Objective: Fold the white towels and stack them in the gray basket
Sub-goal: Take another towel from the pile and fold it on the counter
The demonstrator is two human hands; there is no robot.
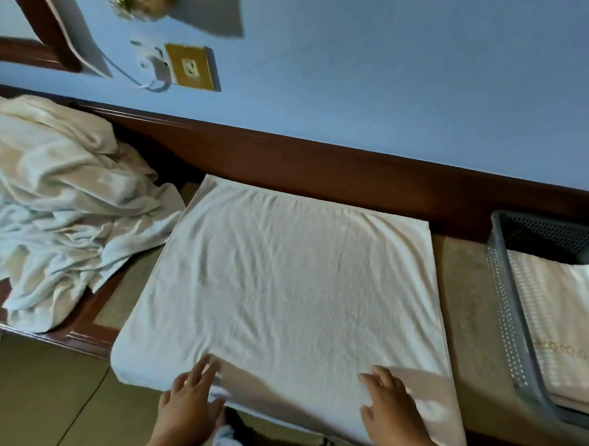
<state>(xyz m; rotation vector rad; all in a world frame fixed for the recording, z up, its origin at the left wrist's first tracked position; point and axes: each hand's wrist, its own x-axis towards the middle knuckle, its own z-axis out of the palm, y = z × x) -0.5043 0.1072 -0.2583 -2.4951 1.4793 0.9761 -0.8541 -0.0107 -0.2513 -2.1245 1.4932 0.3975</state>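
Work looks partly done: left hand (188, 399) and right hand (392, 412), grip spread flat, press a half-folded white towel (290, 284) on the tabletop (466, 300), gray basket (507, 302) perhaps holds two folded, crumpled pile (48, 203) waits.

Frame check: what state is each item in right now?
Spread towel, lying flat, apparently folded over.
Towel pile, crumpled, unfolded.
Gray basket, holds folded towels.
Left hand, fingers straight on the spread towel's near edge.
Right hand, flat on the spread towel.
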